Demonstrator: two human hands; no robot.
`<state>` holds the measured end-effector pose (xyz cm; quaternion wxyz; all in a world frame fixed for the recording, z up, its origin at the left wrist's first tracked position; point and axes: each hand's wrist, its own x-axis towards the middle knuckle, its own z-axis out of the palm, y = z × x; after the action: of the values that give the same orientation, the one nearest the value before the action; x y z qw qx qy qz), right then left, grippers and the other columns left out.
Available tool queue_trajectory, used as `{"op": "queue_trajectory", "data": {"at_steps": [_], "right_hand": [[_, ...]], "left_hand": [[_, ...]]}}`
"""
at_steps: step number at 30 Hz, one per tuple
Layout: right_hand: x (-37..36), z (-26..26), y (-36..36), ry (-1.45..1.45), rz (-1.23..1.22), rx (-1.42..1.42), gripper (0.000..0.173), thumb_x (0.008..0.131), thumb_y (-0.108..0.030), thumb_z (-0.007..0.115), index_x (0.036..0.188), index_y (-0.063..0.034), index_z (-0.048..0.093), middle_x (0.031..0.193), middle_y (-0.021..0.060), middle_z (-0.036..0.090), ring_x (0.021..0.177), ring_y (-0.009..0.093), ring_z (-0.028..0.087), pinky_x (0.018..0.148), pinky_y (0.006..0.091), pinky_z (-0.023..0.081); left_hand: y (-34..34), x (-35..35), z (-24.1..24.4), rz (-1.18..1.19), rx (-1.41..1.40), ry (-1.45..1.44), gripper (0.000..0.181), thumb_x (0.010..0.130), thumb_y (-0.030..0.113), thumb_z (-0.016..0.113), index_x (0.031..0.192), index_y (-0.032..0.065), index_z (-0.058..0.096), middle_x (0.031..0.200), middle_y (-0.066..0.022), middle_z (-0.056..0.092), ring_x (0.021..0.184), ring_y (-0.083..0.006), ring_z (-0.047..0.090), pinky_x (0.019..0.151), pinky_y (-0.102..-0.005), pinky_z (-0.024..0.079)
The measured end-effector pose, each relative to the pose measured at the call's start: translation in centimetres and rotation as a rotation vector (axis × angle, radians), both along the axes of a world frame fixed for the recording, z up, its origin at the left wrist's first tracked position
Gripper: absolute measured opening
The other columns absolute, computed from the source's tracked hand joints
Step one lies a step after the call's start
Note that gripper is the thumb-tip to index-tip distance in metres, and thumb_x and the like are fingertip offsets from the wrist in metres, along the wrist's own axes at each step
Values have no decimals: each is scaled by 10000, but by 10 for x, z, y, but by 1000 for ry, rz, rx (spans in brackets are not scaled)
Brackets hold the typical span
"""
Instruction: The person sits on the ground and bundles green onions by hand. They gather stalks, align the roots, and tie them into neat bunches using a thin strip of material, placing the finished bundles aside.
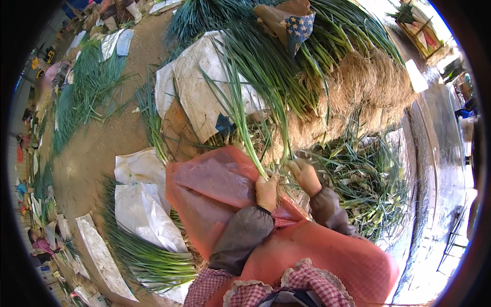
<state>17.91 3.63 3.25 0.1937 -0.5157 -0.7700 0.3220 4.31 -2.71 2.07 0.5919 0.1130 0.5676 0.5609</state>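
My gloved left hand (267, 192) grips the pale lower ends of a few green onions (245, 142) over my lap. Their leaves point up and away from me. Close by on the right, my gloved right hand (304, 175) has its fingers closed at the lower part of another green onion stalk (285, 140); the fingertips partly hide it. A red plastic apron (314, 257) covers my legs. Just beyond my hands lies a large heap of green onions (264, 73), with its thick tan roots (356, 84) turned towards me.
Loose trimmed leaves (368, 180) pile up on my right. White sacking (145, 218) partly covers a green onion bundle (161, 264) on my left. A starred cloth (299, 28) lies on the heap. Another person (57, 73) is at far left, near more onions (92, 76).
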Motion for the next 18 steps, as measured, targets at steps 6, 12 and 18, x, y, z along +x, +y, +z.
{"op": "queue_trajectory", "data": {"at_steps": [6,12,18], "right_hand": [[58,65,-73,137,-252,-436,170,877,-167,551,970,-33,599,782,178,598,679,344,584,604,390,453],[56,-14,-16,471,-72,-700,564,904,-289,575,1358,-5,397,1259,159,519,1090,245,537,916,369,427],[-33,-30,32,986,132,-1073,399,901,-285,607,1166,14,589,1085,58,630,964,148,571,873,299,439]], "left_hand": [[9,0,-28,182,47,-49,57,901,61,557,947,36,532,798,-46,601,618,-134,585,524,-249,495],[-3,-23,-7,-74,97,-643,164,956,164,481,1038,39,547,889,-109,661,621,-166,622,494,-252,520],[-4,-26,-4,-48,-62,-824,202,975,198,436,1022,48,563,850,-73,656,568,-110,576,406,-188,420]]}}
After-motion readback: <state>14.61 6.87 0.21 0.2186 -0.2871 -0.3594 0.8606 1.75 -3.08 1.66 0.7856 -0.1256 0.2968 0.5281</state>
